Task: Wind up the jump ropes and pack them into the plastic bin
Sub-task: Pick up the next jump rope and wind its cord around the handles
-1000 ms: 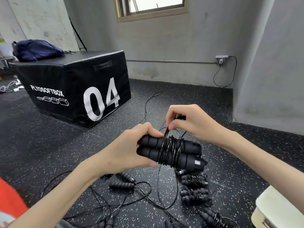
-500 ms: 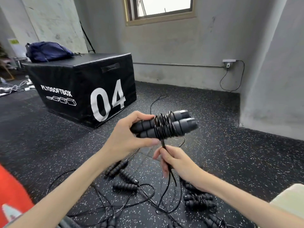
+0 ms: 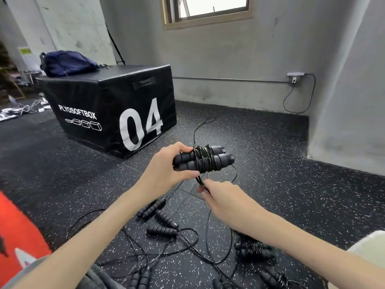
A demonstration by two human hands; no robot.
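- Black foam handles point(image 3: 205, 161) of one jump rope lie side by side as a pair in the left hand point(image 3: 166, 170), held up over the floor point(image 3: 260, 147) — pairing them gives the cord a core to wrap on.
- Left hand: fingers curled round the handle ends, clear of the cord coils point(image 3: 203, 159) at mid-length, so winding is unobstructed.
- Right hand point(image 3: 220, 197): just below the bundle, pinching the free cord point(image 3: 199, 180) taut; judged mid-wrap.
- Slack trails down to the floor — more turns appear needed.
- Unwound ropes point(image 3: 160, 217) lie tangled on the floor below; wound bundles point(image 3: 253, 250) sit to the right, near a pale corner at the frame edge point(image 3: 368, 240), possibly the plastic bin; not confirmable.
- Nothing visibly packed yet.
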